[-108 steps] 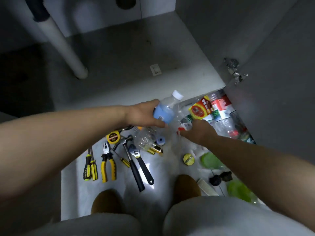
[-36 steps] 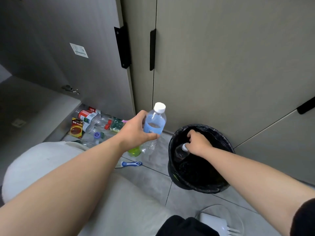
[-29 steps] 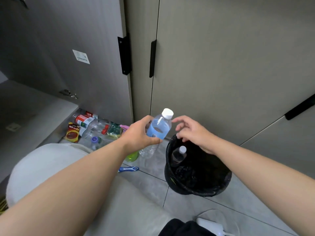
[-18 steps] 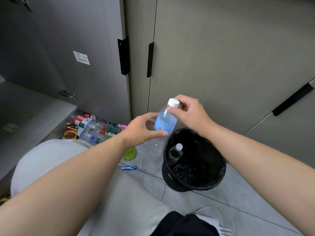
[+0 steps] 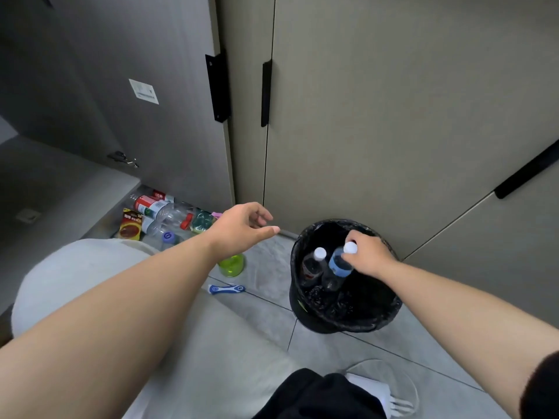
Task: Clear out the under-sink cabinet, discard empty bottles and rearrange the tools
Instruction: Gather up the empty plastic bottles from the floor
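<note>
Gripping the small clear plastic bottle with blue label and white cap (image 5: 338, 267) near its cap with the right hand (image 5: 367, 255), fingers curled around the neck. Holding it tilted, already below the rim of the round black bin lined with a black plastic bag (image 5: 332, 323), just beside another clear bottle with white cap and dark label (image 5: 311, 264) resting inside. Leaving the left hand (image 5: 242, 228) empty and relaxed, fingers loosely spread, in the air to the left of the bin.

Judging the step as dropping this bottle into the bin. Doing it well probably meaning: lowering a little more before letting go, aiming at the free space beside the other bottle, and not dragging the thin bag off the rim.

Seeing further left, at the foot of the open grey cabinet door (image 5: 121, 86), a heap of plastic bottles with red and green labels (image 5: 160, 213), then nearer a lime-green translucent plastic container (image 5: 231, 264) and a small blue and white object (image 5: 227, 288) lying flat on the grey floor tiles. Sending the free left hand to that heap next seeming sensible.
</note>
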A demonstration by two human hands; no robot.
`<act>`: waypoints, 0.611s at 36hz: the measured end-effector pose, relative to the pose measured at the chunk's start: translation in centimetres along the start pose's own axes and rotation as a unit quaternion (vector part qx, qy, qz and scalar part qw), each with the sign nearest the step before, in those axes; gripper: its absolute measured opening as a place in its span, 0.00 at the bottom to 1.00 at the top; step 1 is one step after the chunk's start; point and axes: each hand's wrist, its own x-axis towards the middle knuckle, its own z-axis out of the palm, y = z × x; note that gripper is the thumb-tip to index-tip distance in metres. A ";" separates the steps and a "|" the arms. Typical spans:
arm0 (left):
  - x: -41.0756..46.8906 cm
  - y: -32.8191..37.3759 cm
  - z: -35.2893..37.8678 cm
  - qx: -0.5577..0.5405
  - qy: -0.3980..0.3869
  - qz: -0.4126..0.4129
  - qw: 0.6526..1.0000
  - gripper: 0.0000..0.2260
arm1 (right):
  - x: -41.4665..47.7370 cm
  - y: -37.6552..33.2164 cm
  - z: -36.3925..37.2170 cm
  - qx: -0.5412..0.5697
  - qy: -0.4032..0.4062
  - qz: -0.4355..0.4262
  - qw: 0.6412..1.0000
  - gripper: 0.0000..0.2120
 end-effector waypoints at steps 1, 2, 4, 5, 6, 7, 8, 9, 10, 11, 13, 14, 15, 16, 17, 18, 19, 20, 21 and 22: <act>0.0 0.0 -0.1 0.003 0.001 -0.001 1.000 0.12 | 0.0 0.2 0.7 -0.003 -0.004 0.004 1.000 0.08; 0.0 0.0 -0.1 0.005 0.001 -0.002 1.000 0.12 | 0.0 0.4 1.2 -0.005 -0.006 0.008 1.000 0.07; 0.0 -0.1 -0.2 0.005 0.000 -0.005 1.000 0.11 | 0.1 0.7 2.1 -0.009 -0.011 0.016 1.000 0.07; 0.0 -0.1 -0.3 0.006 0.000 -0.007 1.000 0.11 | 0.2 0.7 2.5 -0.013 -0.017 0.019 1.000 0.07; 0.0 -0.2 -0.3 0.009 0.000 -0.009 1.000 0.11 | 0.3 0.7 2.8 -0.018 -0.022 0.018 0.999 0.08; 0.0 -0.3 -0.4 0.012 0.000 -0.010 1.000 0.11 | 0.4 0.7 3.0 -0.022 -0.027 0.018 0.999 0.08; 0.0 -0.3 -0.4 0.015 0.001 -0.011 1.000 0.10 | 0.4 0.6 3.2 -0.026 -0.030 0.018 0.999 0.09; 0.1 -0.4 -0.4 0.019 0.002 -0.012 1.000 0.10 | 0.5 0.5 3.4 -0.028 -0.033 0.020 0.999 0.09; 0.1 -0.4 -0.5 0.024 0.003 -0.013 1.000 0.10 | 0.5 0.4 3.5 -0.030 -0.037 0.023 0.999 0.08; 0.1 -0.4 -0.5 0.028 0.004 -0.014 0.999 0.09 | 0.6 0.3 3.6 -0.032 -0.043 0.027 0.998 0.09; 0.1 -0.5 -0.5 0.037 0.002 -0.019 0.999 0.09 | 0.6 0.0 3.7 -0.037 -0.059 0.034 0.997 0.12; 0.1 -0.6 -0.5 0.041 0.001 -0.021 0.999 0.09 | 0.6 -0.1 3.6 -0.041 -0.066 0.037 0.996 0.15; 0.2 -0.6 -0.5 0.046 0.000 -0.023 0.999 0.09 | 0.5 -0.3 3.5 -0.047 -0.071 0.041 0.995 0.18; 0.2 -0.7 -0.5 0.053 0.002 -0.024 0.998 0.08 | 0.5 -0.5 3.4 -0.058 -0.073 0.047 0.994 0.20; 0.2 -0.7 -0.5 0.060 0.004 -0.024 0.998 0.08 | 0.6 -0.8 3.2 -0.075 -0.072 0.055 0.993 0.22; 0.3 -0.8 -0.5 0.070 0.006 -0.023 0.997 0.08 | 0.6 -1.1 2.9 -0.093 -0.068 0.063 0.991 0.23; 0.3 -0.8 -0.5 0.082 0.008 -0.023 0.996 0.08 | 0.6 -1.6 2.4 -0.108 -0.061 0.065 0.990 0.24; 0.3 -0.7 -0.7 0.095 0.009 -0.021 0.995 0.07 | 0.7 -2.2 1.9 -0.116 -0.050 0.060 0.990 0.23; 0.3 -0.5 -1.0 0.107 0.008 -0.021 0.994 0.07 | 0.7 -3.0 1.3 -0.114 -0.030 0.045 0.992 0.22; 0.4 -0.3 -1.5 0.116 0.006 -0.021 0.993 0.07 | 0.9 -3.9 0.7 -0.103 -0.003 0.021 0.994 0.19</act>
